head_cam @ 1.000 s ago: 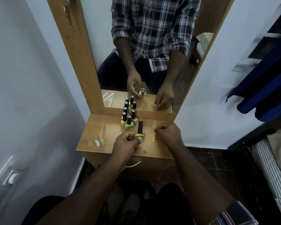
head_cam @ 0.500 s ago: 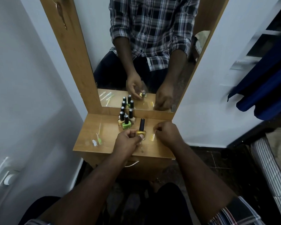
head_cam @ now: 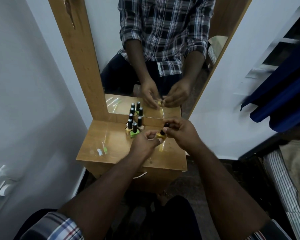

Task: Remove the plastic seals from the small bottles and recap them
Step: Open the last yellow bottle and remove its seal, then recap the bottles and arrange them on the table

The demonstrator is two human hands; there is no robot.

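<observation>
A small yellow bottle (head_cam: 160, 135) with a black cap (head_cam: 164, 128) is held just above the wooden table (head_cam: 111, 153). My left hand (head_cam: 144, 144) pinches its glass base between thumb and fingers. My right hand (head_cam: 182, 131) has its thumb and fingers curled round the black cap. Several more black-capped bottles (head_cam: 134, 129), one bright green, stand grouped at the back of the table near the mirror. A clear plastic strip (head_cam: 161, 147) lies on the table under the hands.
A tall mirror (head_cam: 163, 58) in a wooden frame rises behind the table and reflects the person and the bottles. Peeled plastic scraps (head_cam: 102, 150) lie at the table's left. White walls stand close on both sides; a striped mattress (head_cam: 284, 184) lies at the right.
My right hand has lifted off the table and moved left onto the yellow bottle's cap. My left hand keeps its hold on the bottle's base, which now tilts slightly.
</observation>
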